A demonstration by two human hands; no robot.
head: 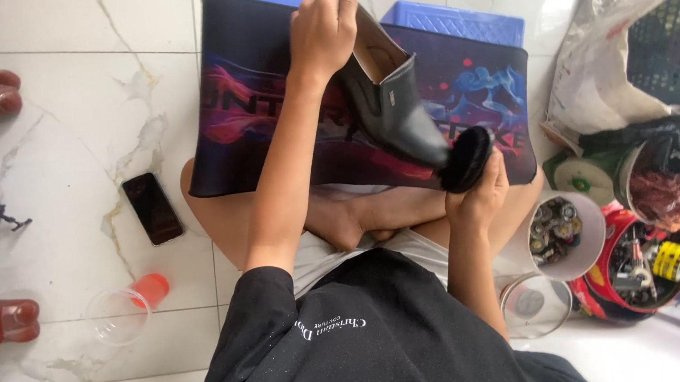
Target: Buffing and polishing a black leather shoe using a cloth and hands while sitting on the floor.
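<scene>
Black, smooth leather makes the shoe (394,107), a low slip-on with a pale lining inside and a small metal piece on the upper. It looks light but rather stiff, and the polished surface is probably slippery, so holding it at the heel opening seems the safest. The left hand (324,29) does so at about 12 o'clock, fingers closed around the heel edge, and keeps it tilted with the toe pointing down to 4 o'clock, above the dark printed mat (258,102). The right hand (478,195) is closed around a round black brush (466,159), whose bristles touch the toe. A phone (152,208) lies on the marble floor (66,135) at 9 o'clock.
</scene>
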